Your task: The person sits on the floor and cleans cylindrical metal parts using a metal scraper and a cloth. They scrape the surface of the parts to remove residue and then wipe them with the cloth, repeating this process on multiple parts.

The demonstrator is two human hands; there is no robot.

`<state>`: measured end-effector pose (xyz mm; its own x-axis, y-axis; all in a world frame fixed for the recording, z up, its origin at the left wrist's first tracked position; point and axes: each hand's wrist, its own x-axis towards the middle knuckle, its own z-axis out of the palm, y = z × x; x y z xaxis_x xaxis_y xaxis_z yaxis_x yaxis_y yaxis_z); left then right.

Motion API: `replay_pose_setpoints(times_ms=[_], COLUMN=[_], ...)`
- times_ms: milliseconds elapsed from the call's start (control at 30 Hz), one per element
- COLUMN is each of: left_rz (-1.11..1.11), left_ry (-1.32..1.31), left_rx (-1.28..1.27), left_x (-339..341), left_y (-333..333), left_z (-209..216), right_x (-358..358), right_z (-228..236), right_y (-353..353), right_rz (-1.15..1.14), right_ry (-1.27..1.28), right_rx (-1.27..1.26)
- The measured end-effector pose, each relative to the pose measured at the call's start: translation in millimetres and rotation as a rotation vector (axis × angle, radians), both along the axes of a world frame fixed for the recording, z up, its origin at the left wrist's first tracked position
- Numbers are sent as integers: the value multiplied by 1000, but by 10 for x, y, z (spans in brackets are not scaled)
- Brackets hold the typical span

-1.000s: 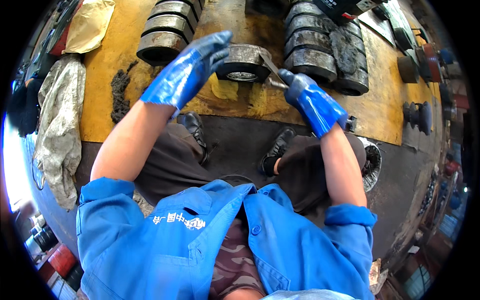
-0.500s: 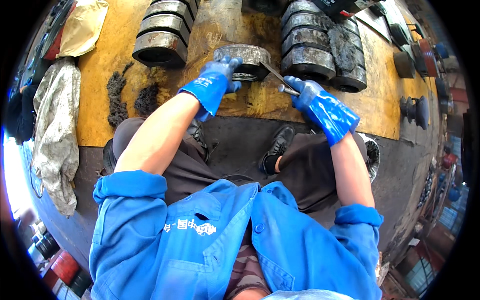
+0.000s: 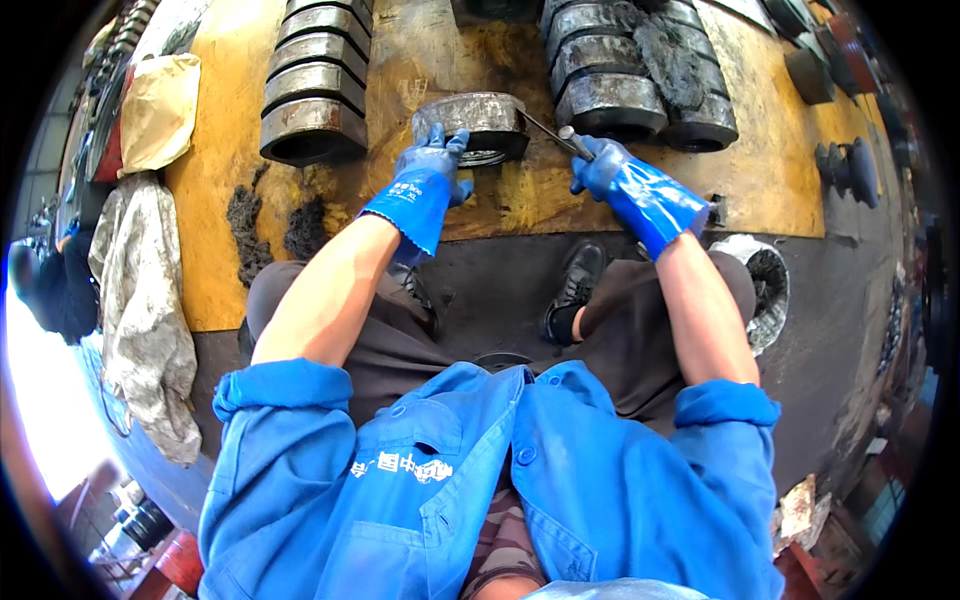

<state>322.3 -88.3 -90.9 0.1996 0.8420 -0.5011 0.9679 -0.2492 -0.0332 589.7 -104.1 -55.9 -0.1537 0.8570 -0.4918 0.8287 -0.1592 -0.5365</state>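
Note:
A thick, worn metal ring [image 3: 470,117] with a hollow centre rests on the stained yellow tabletop in front of me. My left hand [image 3: 432,160], in a blue rubber glove, grips the ring's near left side, fingers over its outer wall and thumb lower down. In my gloved right hand [image 3: 603,170] is a thin metal blade tool [image 3: 545,128] with a round end standing out above the fingers. Its tip meets the right edge of the ring. The tool's grip is hidden inside the closed fingers.
Rows of similar metal rings stand at the left [image 3: 318,110] and right [image 3: 608,97]. A dark fibrous clump [image 3: 672,60] lies on the right rows. Dark shreds [image 3: 248,225] lie left of my arm; a dirty cloth [image 3: 145,300] hangs off the table's left edge.
The whole view has shifted and turned slightly. My right hand has tilted the blade, which shows narrower now, with its tip still at the ring's right edge. The left hand keeps its hold.

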Motion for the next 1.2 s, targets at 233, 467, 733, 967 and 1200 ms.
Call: replay_pose_setpoints(times_ms=[233, 467, 733, 967, 1200], left_rz=[6, 22, 153, 296, 282], left_ry=[-26, -97, -249, -286, -191], left_rx=[26, 13, 79, 88, 5], left_x=[-31, -167, -287, -349, -325], left_y=[-15, 7, -29, -143, -60], left_z=[-49, -98, -276, -311, -419], right_x=[16, -3, 6, 318, 260], right_z=[-159, -200, -75, -221, -181], right_y=[11, -513, -348, -104, 137], right_rz=[-309, -123, -528, -1009, -1067], right_ry=[241, 352, 597, 1056, 1109], right_rx=[-193, 23, -252, -615, -843])
